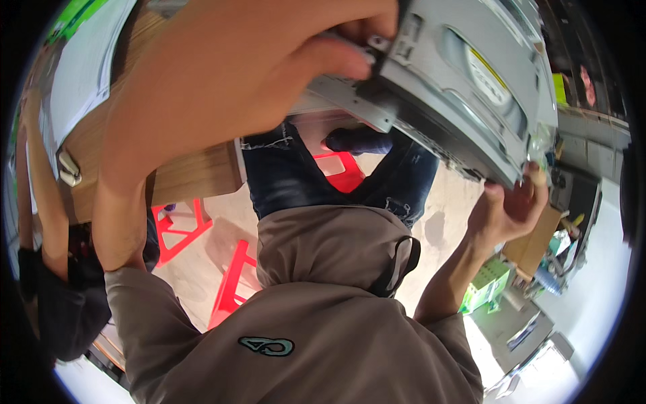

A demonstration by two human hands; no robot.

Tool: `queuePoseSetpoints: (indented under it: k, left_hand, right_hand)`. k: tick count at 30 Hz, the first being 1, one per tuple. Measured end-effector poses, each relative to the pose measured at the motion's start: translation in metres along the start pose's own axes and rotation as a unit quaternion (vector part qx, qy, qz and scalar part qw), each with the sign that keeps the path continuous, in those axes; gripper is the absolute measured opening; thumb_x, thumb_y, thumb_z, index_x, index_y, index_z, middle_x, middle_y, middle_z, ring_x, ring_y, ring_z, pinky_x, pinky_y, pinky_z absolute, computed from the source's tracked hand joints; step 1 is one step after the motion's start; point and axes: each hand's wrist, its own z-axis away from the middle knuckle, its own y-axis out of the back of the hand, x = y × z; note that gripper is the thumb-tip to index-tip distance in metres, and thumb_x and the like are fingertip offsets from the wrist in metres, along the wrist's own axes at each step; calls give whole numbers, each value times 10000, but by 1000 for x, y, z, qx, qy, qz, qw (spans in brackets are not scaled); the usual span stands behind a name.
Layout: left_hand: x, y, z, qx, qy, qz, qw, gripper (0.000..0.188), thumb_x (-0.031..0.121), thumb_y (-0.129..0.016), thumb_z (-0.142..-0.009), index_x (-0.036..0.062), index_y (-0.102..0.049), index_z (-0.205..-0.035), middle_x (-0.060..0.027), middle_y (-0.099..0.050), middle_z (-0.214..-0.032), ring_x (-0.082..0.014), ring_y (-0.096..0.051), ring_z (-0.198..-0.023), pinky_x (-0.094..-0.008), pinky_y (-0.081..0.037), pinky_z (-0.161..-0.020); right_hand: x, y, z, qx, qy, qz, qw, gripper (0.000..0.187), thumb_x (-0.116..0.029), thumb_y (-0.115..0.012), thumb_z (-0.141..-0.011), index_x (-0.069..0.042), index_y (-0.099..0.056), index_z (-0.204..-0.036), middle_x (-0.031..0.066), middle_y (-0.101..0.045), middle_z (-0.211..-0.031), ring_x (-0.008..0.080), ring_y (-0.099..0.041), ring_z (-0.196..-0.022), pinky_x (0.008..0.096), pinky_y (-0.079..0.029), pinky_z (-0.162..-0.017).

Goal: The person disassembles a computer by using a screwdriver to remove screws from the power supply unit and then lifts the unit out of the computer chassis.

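Observation:
A grey metal box-like unit [464, 87], which looks like a computer case, is tilted in front of me at the top of the view. A round white label with a yellow stripe shows through an opening in its panel. My left hand [343, 50] reaches across and has thumb and fingers closed at the unit's left edge, by a small metal tab. What lies between those fingers is partly hidden. At the near right corner, my right hand [515, 209] grips the unit's edge between thumb and fingers.
The wooden table [188, 175] extends to the left, with white papers [87, 81] and a small pale object [68, 168] on it. Another person's forearm [50, 182] is at far left. Red stools [232, 283] stand below. A cardboard box [531, 246] and green box [488, 283] are at right.

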Motion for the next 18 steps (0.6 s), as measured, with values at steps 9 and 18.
queuePoseSetpoints:
  k: [9, 18]
  left_hand:
    - [-12, -18, 4, 62, 27, 233, 970, 342, 321, -674, -925, 8, -662, -1061, -133, -706, -935, -223, -707, -889, -345, -545, -747]
    - [-20, -22, 9, 67, -36, 103, 992, 396, 188, -745, -859, 26, -628, -1200, -105, -684, -1088, -216, -641, -1033, -316, -457, -951]
  right_hand:
    - [-3, -7, -3, 1, -8, -19, 1000, 481, 123, -790, -766, 67, -605, -1206, 158, -623, -1180, 230, -634, -1062, 389, -522, -956]
    - [-4, -8, -14, -13, -43, -22, 999, 438, 135, -769, -777, 64, -605, -1177, 150, -633, -1156, 206, -615, -1012, 357, -503, -917]
